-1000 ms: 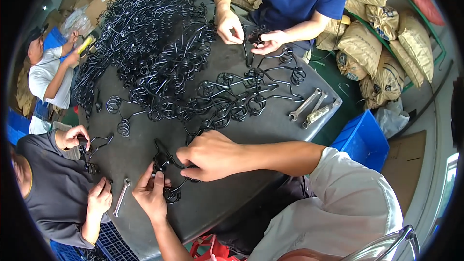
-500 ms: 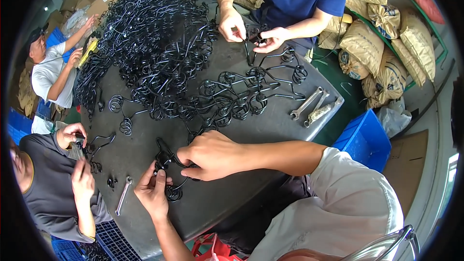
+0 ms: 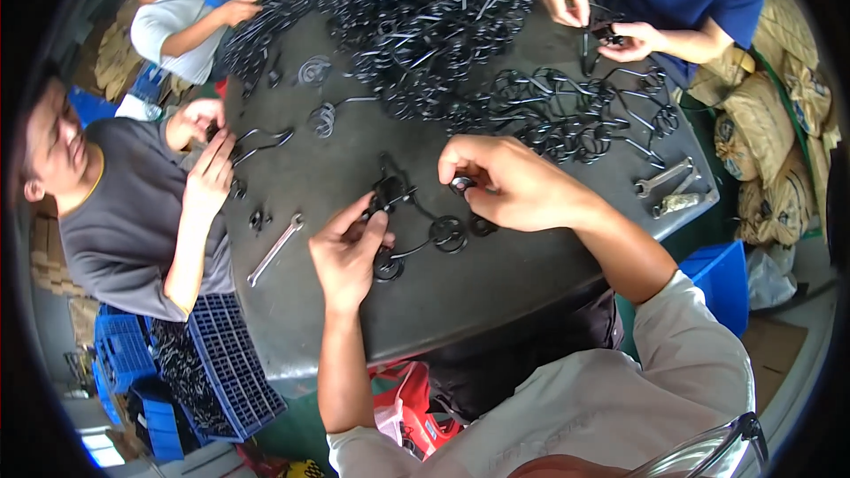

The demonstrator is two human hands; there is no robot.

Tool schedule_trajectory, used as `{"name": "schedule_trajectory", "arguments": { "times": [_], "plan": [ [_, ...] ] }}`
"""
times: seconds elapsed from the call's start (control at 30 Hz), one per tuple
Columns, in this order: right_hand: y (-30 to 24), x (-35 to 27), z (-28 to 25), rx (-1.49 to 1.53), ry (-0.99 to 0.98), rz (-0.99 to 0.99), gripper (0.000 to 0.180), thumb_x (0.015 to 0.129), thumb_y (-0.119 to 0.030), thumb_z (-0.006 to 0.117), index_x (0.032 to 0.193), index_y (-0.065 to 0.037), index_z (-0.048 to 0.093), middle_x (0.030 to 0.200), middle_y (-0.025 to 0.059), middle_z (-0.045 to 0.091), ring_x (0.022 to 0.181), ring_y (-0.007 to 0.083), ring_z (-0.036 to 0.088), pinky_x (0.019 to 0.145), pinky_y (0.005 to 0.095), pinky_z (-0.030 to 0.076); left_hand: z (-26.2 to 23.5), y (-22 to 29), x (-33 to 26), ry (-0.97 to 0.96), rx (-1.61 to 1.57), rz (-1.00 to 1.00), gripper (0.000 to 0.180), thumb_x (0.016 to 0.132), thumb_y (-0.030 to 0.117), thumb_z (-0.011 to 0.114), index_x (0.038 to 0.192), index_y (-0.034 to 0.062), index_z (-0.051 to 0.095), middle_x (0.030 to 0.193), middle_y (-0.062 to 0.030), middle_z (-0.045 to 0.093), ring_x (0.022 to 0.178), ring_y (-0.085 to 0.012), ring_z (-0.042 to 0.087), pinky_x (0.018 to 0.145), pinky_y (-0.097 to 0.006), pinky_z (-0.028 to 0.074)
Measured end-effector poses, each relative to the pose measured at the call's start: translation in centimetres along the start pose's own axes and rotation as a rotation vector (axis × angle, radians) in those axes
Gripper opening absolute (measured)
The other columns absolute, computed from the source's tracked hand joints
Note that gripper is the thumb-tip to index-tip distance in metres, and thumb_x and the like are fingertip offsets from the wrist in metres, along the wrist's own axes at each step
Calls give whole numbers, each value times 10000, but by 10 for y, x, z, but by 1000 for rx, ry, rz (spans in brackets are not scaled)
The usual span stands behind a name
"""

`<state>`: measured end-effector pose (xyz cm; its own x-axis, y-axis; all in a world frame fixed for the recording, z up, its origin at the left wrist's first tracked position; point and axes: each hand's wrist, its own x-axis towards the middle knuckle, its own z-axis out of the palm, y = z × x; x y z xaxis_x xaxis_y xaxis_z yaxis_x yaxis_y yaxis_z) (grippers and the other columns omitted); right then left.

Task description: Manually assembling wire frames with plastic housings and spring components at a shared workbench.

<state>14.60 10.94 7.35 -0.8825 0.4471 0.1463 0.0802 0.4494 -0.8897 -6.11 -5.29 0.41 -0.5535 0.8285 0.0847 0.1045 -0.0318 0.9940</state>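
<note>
Over the near middle of the table, my left hand (image 3: pixel 345 252) is closed round a black wire spring (image 3: pixel 416 249) with coiled loops. A dark clamp-like piece (image 3: pixel 390 190) sits at its upper end, by my fingertips; the exact join is partly hidden. To the right, my right hand (image 3: pixel 509 184) pinches a small dark round piece (image 3: pixel 460 184) between thumb and fingers, apart from the left hand. Under that hand a black coil (image 3: pixel 482 225) shows in part. A wrench (image 3: pixel 276 250) lies left of my left hand, with small black parts (image 3: pixel 259 219) above it.
A large heap of black wire springs (image 3: pixel 416 26) covers the far table. More wrenches (image 3: pixel 666 177) lie near the right edge, above a blue bin (image 3: pixel 715 279). Co-workers handle parts at the left (image 3: pixel 208 159) and far right (image 3: pixel 620 35). Blue crates (image 3: pixel 221 363) stand lower left.
The view has swung, shifting the table's contents. My right hand has drawn away from the left hand and the spring, and now holds the small round piece apart. My left hand keeps its grip.
</note>
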Motion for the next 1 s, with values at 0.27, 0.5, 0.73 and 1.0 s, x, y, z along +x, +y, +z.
{"name": "schedule_trajectory", "arguments": {
  "times": [0.27,0.5,0.73,1.0],
  "plan": [
    [32,14,38,337,71,28,247,879,100,640,1112,19,645,888,55,678,751,103,635,686,277,531,-13,0,3,-34,2,7,278,894,-28,725,1163,-84,684,822,-82,710,658,-100,683,594,-225,563],
    [26,15,46,381,69,104,299,897,109,641,1184,31,605,958,61,659,867,113,674,786,267,559,-13,-1,0,-17,-27,1,270,893,-32,724,1155,-85,686,815,-79,714,659,-99,684,595,-225,563],
    [31,9,50,208,136,97,323,874,74,696,1186,20,633,979,117,710,889,159,727,758,293,585,-3,6,2,-8,59,-48,295,910,18,721,1182,-90,679,801,-78,713,635,-99,654,602,-241,540],
    [23,12,50,173,177,44,274,855,28,728,1115,55,648,954,149,739,876,193,745,765,322,598,-11,3,0,6,20,-13,275,912,-28,694,1183,-75,683,784,-51,670,611,-100,639,570,-239,535]
  ]
}}
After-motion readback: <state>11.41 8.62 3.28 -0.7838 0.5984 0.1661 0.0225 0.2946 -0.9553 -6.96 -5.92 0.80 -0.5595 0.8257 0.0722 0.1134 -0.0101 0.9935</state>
